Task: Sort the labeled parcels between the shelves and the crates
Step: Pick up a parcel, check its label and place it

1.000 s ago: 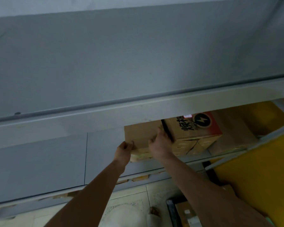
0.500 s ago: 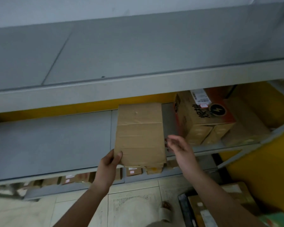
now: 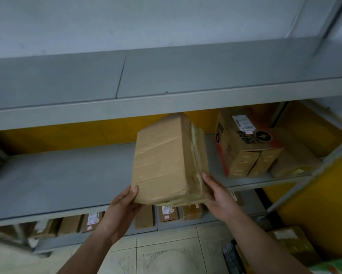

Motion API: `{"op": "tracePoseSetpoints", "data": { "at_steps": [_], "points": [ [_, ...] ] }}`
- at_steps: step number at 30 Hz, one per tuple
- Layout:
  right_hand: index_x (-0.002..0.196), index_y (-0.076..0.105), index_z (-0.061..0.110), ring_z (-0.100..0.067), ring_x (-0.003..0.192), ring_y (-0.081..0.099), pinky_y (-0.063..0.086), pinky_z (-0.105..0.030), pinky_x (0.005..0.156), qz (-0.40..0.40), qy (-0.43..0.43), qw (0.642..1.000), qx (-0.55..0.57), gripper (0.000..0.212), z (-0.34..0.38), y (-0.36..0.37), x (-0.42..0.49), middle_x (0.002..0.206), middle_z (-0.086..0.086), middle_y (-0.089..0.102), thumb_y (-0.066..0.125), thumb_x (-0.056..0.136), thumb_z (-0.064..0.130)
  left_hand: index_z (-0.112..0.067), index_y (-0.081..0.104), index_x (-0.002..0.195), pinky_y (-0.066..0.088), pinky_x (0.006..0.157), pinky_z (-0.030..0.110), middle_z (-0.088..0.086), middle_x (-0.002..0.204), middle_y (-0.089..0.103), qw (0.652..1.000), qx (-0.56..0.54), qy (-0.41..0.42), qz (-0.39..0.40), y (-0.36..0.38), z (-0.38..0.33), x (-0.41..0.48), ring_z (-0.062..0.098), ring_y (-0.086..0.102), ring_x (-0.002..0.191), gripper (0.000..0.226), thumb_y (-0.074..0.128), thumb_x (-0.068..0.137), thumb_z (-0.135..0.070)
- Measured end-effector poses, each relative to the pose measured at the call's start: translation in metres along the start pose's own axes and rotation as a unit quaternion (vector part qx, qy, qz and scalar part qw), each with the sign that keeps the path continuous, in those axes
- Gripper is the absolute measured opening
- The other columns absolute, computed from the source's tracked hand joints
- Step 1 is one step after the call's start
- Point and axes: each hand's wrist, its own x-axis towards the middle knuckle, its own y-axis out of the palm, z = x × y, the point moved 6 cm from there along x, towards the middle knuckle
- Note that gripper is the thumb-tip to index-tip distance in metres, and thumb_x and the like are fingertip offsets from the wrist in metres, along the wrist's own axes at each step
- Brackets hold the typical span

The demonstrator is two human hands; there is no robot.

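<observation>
A plain brown taped parcel (image 3: pixel 166 161) is held up in front of the middle grey shelf (image 3: pixel 57 175), tilted so its top leans right. My left hand (image 3: pixel 122 204) grips its lower left corner. My right hand (image 3: pixel 217 194) holds its lower right edge. No label shows on the faces turned to me. On the same shelf to the right stands a brown and red printed box (image 3: pixel 245 147) with a white label on top, and a plain box (image 3: pixel 296 161) sits beside it.
The grey upper shelf (image 3: pixel 166 76) runs above. Several labeled small parcels (image 3: pixel 168 212) line the lowest shelf near the tiled floor (image 3: pixel 162 254). A crate with boxes (image 3: pixel 288 244) stands at the lower right by a yellow wall (image 3: pixel 324 204). A slanted metal shelf post (image 3: pixel 314 171) rises on the right.
The parcel has come off the middle shelf and been lifted and tilted. My right hand, free half a second ago, now grips its lower right edge. The view has pulled back.
</observation>
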Motion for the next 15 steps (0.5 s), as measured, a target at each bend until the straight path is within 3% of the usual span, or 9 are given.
{"op": "tracePoseSetpoints", "data": {
  "at_steps": [2,4,6,8,11,12,14,15],
  "points": [
    [0.141,0.054,0.011,-0.031,0.131,0.055,0.032,-0.048,0.119,0.021,0.02,0.998,0.054,0.049,-0.003,0.01,-0.001,0.14,-0.016,0.059,0.061,0.095,0.029,-0.007,0.058,0.134,0.048,0.108,0.036,0.01,0.131,0.068,1.0,0.006,0.005,0.005,0.003,-0.006,-0.001,0.023,0.062,0.125,0.036,0.045,0.104,-0.021],
    [0.14,0.054,0.01,-0.032,0.129,0.057,0.034,-0.048,0.117,0.012,0.019,0.998,0.065,0.049,-0.003,0.016,-0.003,0.138,-0.017,0.06,0.06,0.095,0.028,-0.009,0.059,0.131,0.048,0.108,0.04,0.012,0.129,0.067,0.999,0.026,0.016,-0.028,0.0,-0.01,0.001,0.026,0.064,0.122,0.033,0.048,0.103,-0.022],
    [0.136,0.057,0.01,-0.032,0.123,0.062,0.04,-0.048,0.113,-0.002,0.0,0.999,0.035,0.044,0.001,0.018,-0.006,0.132,-0.017,0.065,0.06,0.096,0.027,-0.016,0.06,0.126,0.05,0.102,0.041,0.008,0.126,0.065,0.986,0.122,0.062,-0.091,-0.006,-0.022,0.003,0.028,0.063,0.119,0.027,0.055,0.101,-0.024],
    [0.134,0.058,0.01,-0.03,0.116,0.066,0.046,-0.048,0.107,-0.023,-0.041,0.999,-0.013,0.043,0.006,0.018,-0.009,0.125,-0.015,0.069,0.063,0.094,0.027,-0.025,0.058,0.129,0.047,0.098,0.037,-0.002,0.129,0.061,0.96,0.228,0.101,-0.125,-0.003,-0.034,-0.001,0.021,0.061,0.118,0.032,0.06,0.098,-0.031],
    [0.133,0.057,0.021,-0.021,0.111,0.069,0.051,-0.047,0.103,-0.084,-0.119,0.978,-0.148,0.056,0.011,0.027,-0.017,0.119,-0.002,0.073,0.076,0.084,0.041,-0.037,0.047,0.14,0.037,0.098,0.031,-0.018,0.131,0.053,0.96,0.252,0.101,-0.063,0.025,-0.037,-0.011,0.006,0.052,0.118,0.047,0.059,0.096,-0.047],
    [0.129,0.059,0.026,-0.016,0.108,0.07,0.053,-0.046,0.1,-0.104,-0.148,0.96,-0.212,0.051,0.012,0.034,-0.021,0.115,0.004,0.074,0.075,0.083,0.044,-0.039,0.046,0.14,0.039,0.098,0.029,-0.021,0.129,0.054,0.967,0.238,0.087,-0.033,0.037,-0.034,-0.012,0.003,0.054,0.115,0.049,0.059,0.095,-0.049],
    [0.123,0.061,0.034,-0.005,0.1,0.07,0.057,-0.035,0.093,-0.119,-0.196,0.924,-0.307,0.035,0.008,0.049,-0.03,0.107,0.011,0.074,0.068,0.09,0.042,-0.035,0.05,0.138,0.05,0.094,0.024,-0.017,0.126,0.065,0.975,0.212,0.072,0.008,0.052,-0.022,-0.008,0.003,0.066,0.108,0.048,0.061,0.094,-0.047],
    [0.125,0.06,0.035,0.003,0.098,0.068,0.057,-0.022,0.086,-0.114,-0.213,0.912,-0.333,0.032,0.005,0.056,-0.033,0.106,0.014,0.073,0.064,0.093,0.039,-0.032,0.052,0.137,0.055,0.092,0.025,-0.011,0.124,0.069,0.976,0.203,0.076,-0.003,0.052,-0.016,-0.003,0.005,0.069,0.106,0.046,0.063,0.094,-0.044]
  ]
}}
